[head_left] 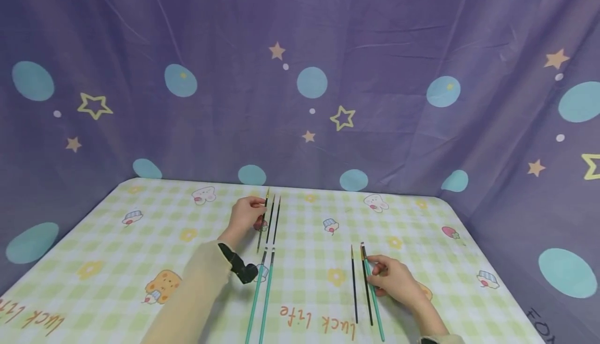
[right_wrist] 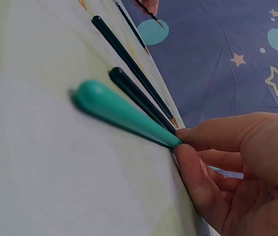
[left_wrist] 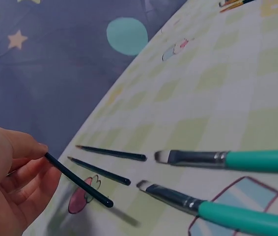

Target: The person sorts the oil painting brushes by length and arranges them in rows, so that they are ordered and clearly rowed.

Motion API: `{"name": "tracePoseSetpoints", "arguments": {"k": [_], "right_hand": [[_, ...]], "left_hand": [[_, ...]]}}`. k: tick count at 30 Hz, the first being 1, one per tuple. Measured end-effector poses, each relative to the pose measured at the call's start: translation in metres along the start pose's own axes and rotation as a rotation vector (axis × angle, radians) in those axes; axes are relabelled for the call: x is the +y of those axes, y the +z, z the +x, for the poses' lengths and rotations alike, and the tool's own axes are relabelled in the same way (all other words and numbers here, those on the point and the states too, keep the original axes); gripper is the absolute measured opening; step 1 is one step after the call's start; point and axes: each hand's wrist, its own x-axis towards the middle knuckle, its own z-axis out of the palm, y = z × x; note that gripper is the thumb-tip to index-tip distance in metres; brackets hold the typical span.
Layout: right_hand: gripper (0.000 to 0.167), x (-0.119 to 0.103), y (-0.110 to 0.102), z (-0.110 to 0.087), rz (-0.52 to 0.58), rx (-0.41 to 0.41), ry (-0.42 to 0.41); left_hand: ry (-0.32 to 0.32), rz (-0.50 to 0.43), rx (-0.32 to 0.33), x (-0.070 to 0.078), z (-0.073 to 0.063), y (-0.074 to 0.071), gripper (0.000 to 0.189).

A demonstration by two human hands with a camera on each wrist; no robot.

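Observation:
My left hand (head_left: 247, 216) pinches a thin dark-handled paintbrush (left_wrist: 79, 181) between thumb and fingers, its handle end slanting down over the tablecloth. Just right of it lie two similar dark paintbrushes, the nearer one (left_wrist: 98, 170) and the farther one (left_wrist: 112, 153). Closer to me are two teal-handled paintbrushes with flat tips, a left one (head_left: 255, 302) and a right one (head_left: 267, 302). On the right side, my right hand (head_left: 396, 281) pinches another teal paintbrush (right_wrist: 119, 110) near its bristle end. Beside that lie two dark paintbrushes, one close (head_left: 369, 302) and one farther left (head_left: 354, 287).
A green-checked tablecloth (head_left: 211, 292) with cartoon prints covers the table. Behind and at both sides hangs a purple curtain (head_left: 384, 141) with stars and dots. A black strap (head_left: 236, 263) crosses the left wrist over a pale sleeve.

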Motion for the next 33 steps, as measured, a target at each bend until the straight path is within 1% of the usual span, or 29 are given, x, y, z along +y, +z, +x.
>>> {"name": "tracePoseSetpoints", "arguments": {"k": [4,6,10,11,16,23,27,30,33], "right_hand": [[0.051,-0.001,0.0,-0.001,0.0,0.005,0.006],[0.052,-0.001,0.001,-0.001,0.0,0.003,0.01],[0.052,0.0,0.001,-0.001,-0.001,0.0,0.015],[0.052,0.0,0.001,-0.001,0.001,-0.002,0.015],[0.051,0.0,0.001,-0.001,0.005,-0.002,0.019],[0.052,0.0,0.001,0.0,0.012,-0.001,0.022],[0.051,-0.001,0.0,0.0,0.01,-0.002,0.017],[0.051,-0.001,-0.001,0.001,0.014,-0.006,0.014],[0.051,-0.001,-0.001,0.0,0.011,-0.01,0.006]], "left_hand": [[-0.019,-0.028,-0.013,-0.007,0.006,0.001,0.026],[-0.04,-0.055,-0.024,-0.011,0.009,0.002,0.027],[-0.067,-0.071,-0.032,-0.015,0.01,0.003,0.027],[-0.07,-0.063,-0.027,-0.015,0.011,0.004,0.027],[-0.041,-0.024,-0.019,-0.016,0.012,0.007,0.027],[-0.043,0.024,0.008,-0.019,0.012,0.011,0.025],[-0.027,0.065,0.015,-0.021,0.015,0.013,0.024],[-0.032,0.081,0.018,-0.022,0.016,0.014,0.023],[-0.05,0.07,0.014,-0.022,0.016,0.014,0.023]]}}
